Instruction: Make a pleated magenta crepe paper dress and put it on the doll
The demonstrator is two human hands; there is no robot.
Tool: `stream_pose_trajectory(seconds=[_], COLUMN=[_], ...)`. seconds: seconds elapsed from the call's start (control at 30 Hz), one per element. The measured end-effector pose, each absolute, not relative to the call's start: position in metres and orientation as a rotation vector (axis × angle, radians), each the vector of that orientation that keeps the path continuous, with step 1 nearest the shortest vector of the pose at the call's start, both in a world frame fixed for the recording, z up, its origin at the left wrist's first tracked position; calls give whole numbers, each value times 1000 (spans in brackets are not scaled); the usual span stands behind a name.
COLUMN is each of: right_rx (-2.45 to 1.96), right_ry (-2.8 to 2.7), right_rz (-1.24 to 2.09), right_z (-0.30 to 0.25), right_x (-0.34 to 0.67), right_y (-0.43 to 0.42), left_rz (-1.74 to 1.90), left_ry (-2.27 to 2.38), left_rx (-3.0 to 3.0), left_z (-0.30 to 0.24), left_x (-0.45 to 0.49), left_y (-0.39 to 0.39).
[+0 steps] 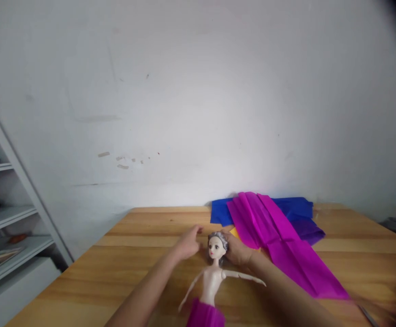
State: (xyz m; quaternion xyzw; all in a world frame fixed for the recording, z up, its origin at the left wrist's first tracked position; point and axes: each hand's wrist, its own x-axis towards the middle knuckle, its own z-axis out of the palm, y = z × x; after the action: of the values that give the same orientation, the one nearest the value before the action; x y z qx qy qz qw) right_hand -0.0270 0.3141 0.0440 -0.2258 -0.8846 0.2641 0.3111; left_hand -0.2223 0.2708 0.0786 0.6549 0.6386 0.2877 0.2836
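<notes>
A doll (213, 284) with grey hair and a bare torso faces me near the front of the table, its arms held out to the sides. Magenta material (205, 314) wraps it from the waist down. My right hand (238, 250) is closed at the side and back of the doll's head, its fingertips partly hidden behind the hair. To the left of the head, my left hand (188, 243) is apart from the doll, fingers loosely spread with nothing in them.
A long folded magenta sheet (286, 245) lies on the wooden table (116, 263), over blue (293, 206), purple (307, 230) and yellow (235, 232) pieces. A thin metallic object (367, 315) is at the lower right. Grey shelves (10, 213) stand left; a white wall (191, 113) rises behind.
</notes>
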Motion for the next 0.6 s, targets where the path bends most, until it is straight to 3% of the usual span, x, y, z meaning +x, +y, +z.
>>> stream_pose_trajectory(seconds=[0.2,0.37,0.6], right_rx=[-651,-653,-508], right_ry=[-2507,-2753,-2883], right_rz=[375,-262,-461], right_z=[44,55,57], right_x=[-26,-31,-41], right_y=[324,333,355], left_rz=[701,632,558], left_ry=[1671,1697,1929], left_rx=[1687,1682,1650], left_z=[90,89,78], left_x=[-205,-176,-168], left_y=[234,210,217])
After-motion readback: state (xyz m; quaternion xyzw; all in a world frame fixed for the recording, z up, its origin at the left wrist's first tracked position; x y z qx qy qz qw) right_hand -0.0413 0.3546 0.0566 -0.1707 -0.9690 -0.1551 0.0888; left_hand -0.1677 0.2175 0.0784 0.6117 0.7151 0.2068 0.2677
